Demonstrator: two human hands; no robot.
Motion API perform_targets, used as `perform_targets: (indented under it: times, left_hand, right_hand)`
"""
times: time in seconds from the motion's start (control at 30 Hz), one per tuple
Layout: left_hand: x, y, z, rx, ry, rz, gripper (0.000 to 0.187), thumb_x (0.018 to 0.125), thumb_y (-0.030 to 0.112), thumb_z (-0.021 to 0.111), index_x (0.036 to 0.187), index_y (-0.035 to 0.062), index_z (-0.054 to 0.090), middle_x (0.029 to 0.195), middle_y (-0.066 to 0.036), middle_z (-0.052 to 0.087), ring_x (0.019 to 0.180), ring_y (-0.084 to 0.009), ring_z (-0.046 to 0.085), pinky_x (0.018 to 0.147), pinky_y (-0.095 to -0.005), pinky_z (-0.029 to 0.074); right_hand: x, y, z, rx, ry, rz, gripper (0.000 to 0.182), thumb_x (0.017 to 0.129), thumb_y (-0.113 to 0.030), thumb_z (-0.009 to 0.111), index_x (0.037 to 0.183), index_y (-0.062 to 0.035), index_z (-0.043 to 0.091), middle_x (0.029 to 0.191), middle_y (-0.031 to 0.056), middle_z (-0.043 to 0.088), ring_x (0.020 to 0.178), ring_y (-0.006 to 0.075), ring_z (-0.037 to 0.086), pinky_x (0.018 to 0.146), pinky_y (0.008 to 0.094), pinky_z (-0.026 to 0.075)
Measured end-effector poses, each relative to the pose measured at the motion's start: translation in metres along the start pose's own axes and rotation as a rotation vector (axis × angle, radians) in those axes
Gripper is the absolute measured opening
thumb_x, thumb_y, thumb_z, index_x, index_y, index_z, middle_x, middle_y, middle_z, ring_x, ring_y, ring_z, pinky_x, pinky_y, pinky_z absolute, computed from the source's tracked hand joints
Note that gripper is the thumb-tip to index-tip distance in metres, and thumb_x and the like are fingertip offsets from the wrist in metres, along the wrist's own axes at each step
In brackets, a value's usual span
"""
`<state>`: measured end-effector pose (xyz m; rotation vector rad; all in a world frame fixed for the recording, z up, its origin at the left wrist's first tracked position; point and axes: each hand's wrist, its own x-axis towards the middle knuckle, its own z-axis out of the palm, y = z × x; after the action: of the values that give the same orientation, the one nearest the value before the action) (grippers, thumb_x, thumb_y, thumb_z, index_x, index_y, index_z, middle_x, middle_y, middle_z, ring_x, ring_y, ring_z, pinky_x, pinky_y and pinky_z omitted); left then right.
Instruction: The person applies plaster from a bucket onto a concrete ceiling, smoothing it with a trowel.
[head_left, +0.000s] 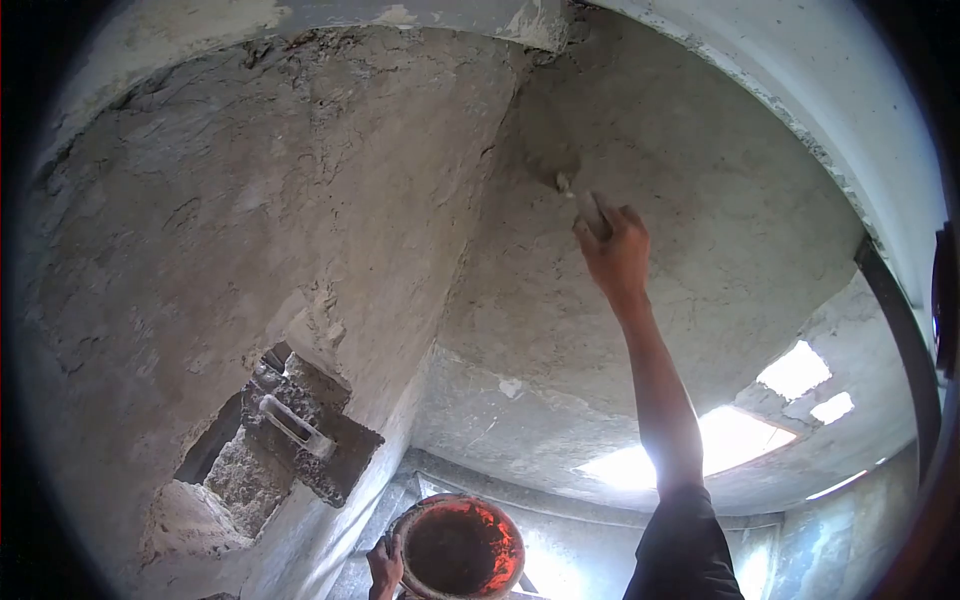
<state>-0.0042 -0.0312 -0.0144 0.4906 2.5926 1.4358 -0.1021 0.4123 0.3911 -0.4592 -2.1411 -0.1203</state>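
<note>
My right hand (615, 252) is raised high and grips the handle of a trowel (548, 145). The mortar-coated blade lies against the rough grey plaster at the corner (500, 130) where two walls meet. At the bottom edge, my left hand (384, 566) holds the rim of a round orange pan (505, 540) with dark mortar inside it. My right arm, in a dark sleeve, reaches up from the lower right.
A mortar-caked float (312, 440) with a pale handle rests in a broken hole (215, 452) in the left wall. Bright openings (735, 440) show at the lower right. A dark curved bar (897, 325) runs down the right side.
</note>
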Motion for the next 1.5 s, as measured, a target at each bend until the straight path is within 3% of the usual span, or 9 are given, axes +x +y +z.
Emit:
perform_targets:
  times: [0.27, 0.33, 0.47, 0.53, 0.7, 0.83, 1.03, 1.17, 1.5]
  left_hand:
    - [0.003, 0.013, -0.007, 0.010, -0.005, -0.029, 0.034, 0.089, 0.028, 0.055, 0.069, -0.0004, 0.052, 0.057, -0.019, 0.052, 0.049, -0.0343, 0.052, 0.050, -0.0413, 0.039]
    - [0.006, 0.016, -0.014, -0.042, -0.291, -0.376, 0.047, 0.088, 0.039, 0.051, 0.094, -0.0069, 0.058, 0.093, -0.028, 0.059, 0.094, -0.0417, 0.055, 0.086, -0.0452, 0.040]
    - [0.002, 0.001, -0.005, -0.058, -0.258, -0.341, 0.047, 0.088, 0.039, 0.051, 0.094, -0.0068, 0.058, 0.093, -0.028, 0.059, 0.092, -0.0416, 0.056, 0.085, -0.0444, 0.041]
    - [0.000, -0.019, 0.009, -0.025, -0.031, -0.049, 0.036, 0.089, 0.029, 0.054, 0.068, -0.0007, 0.053, 0.061, -0.021, 0.055, 0.054, -0.0397, 0.053, 0.051, -0.0431, 0.039]
    - [0.001, 0.001, -0.001, -0.027, -0.039, -0.069, 0.036, 0.089, 0.029, 0.054, 0.067, 0.0001, 0.052, 0.058, -0.020, 0.053, 0.054, -0.0391, 0.053, 0.051, -0.0430, 0.040]
    - [0.003, -0.006, -0.004, -0.033, -0.269, -0.296, 0.039, 0.089, 0.035, 0.051, 0.080, -0.0016, 0.058, 0.072, -0.022, 0.058, 0.071, -0.0389, 0.057, 0.067, -0.0456, 0.043]
    - [0.000, -0.009, -0.005, -0.041, -0.254, -0.287, 0.037, 0.090, 0.033, 0.051, 0.078, -0.0016, 0.058, 0.073, -0.022, 0.059, 0.073, -0.0386, 0.057, 0.069, -0.0445, 0.043]
    - [-0.002, -0.019, 0.007, -0.011, -0.076, -0.074, 0.038, 0.089, 0.033, 0.052, 0.073, -0.0012, 0.054, 0.069, -0.020, 0.058, 0.067, -0.0348, 0.058, 0.065, -0.0431, 0.043]
    - [-0.003, -0.026, 0.008, -0.005, -0.171, -0.205, 0.038, 0.090, 0.033, 0.052, 0.072, -0.0003, 0.055, 0.063, -0.021, 0.057, 0.063, -0.0406, 0.057, 0.056, -0.0444, 0.043]
  right_hand:
    - [0.016, 0.015, -0.007, 0.112, 0.244, 0.031, 0.044, 0.074, -0.016, 0.070, 0.114, -0.0007, 0.059, 0.079, 0.0150, 0.058, 0.065, 0.0218, 0.058, 0.059, 0.0341, 0.047]
    - [0.032, 0.012, -0.003, 0.135, 0.298, 0.024, 0.043, 0.075, -0.017, 0.069, 0.114, -0.0004, 0.059, 0.079, 0.0146, 0.058, 0.065, 0.0220, 0.058, 0.059, 0.0343, 0.047]
    - [0.060, -0.001, -0.002, 0.050, 0.263, 0.075, 0.043, 0.079, -0.019, 0.066, 0.117, -0.0006, 0.057, 0.090, 0.0170, 0.057, 0.072, 0.0257, 0.060, 0.065, 0.0389, 0.048]
    - [0.069, -0.003, 0.000, -0.017, 0.236, 0.075, 0.044, 0.080, -0.020, 0.065, 0.119, -0.0014, 0.055, 0.096, 0.0184, 0.056, 0.076, 0.0282, 0.061, 0.067, 0.0409, 0.049]
    - [0.058, -0.006, -0.001, -0.233, 0.141, 0.126, 0.048, 0.081, -0.019, 0.063, 0.125, -0.0056, 0.050, 0.107, 0.0212, 0.051, 0.084, 0.0363, 0.061, 0.070, 0.0446, 0.050]
    - [0.021, -0.014, -0.012, -0.220, 0.020, 0.186, 0.047, 0.082, -0.020, 0.063, 0.124, -0.0052, 0.049, 0.107, 0.0221, 0.051, 0.084, 0.0364, 0.061, 0.071, 0.0444, 0.051]
    - [0.024, -0.010, -0.022, -0.130, 0.041, 0.192, 0.047, 0.083, -0.021, 0.061, 0.125, -0.0052, 0.049, 0.108, 0.0226, 0.051, 0.087, 0.0360, 0.061, 0.073, 0.0438, 0.051]
    - [0.067, -0.011, -0.025, -0.221, 0.131, 0.099, 0.047, 0.083, -0.025, 0.061, 0.124, -0.0063, 0.049, 0.108, 0.0230, 0.051, 0.089, 0.0381, 0.060, 0.074, 0.0447, 0.050]
    - [0.053, -0.022, -0.060, -0.243, -0.019, 0.148, 0.041, 0.078, -0.020, 0.064, 0.115, -0.0029, 0.058, 0.095, 0.0215, 0.059, 0.087, 0.0373, 0.059, 0.076, 0.0434, 0.047]
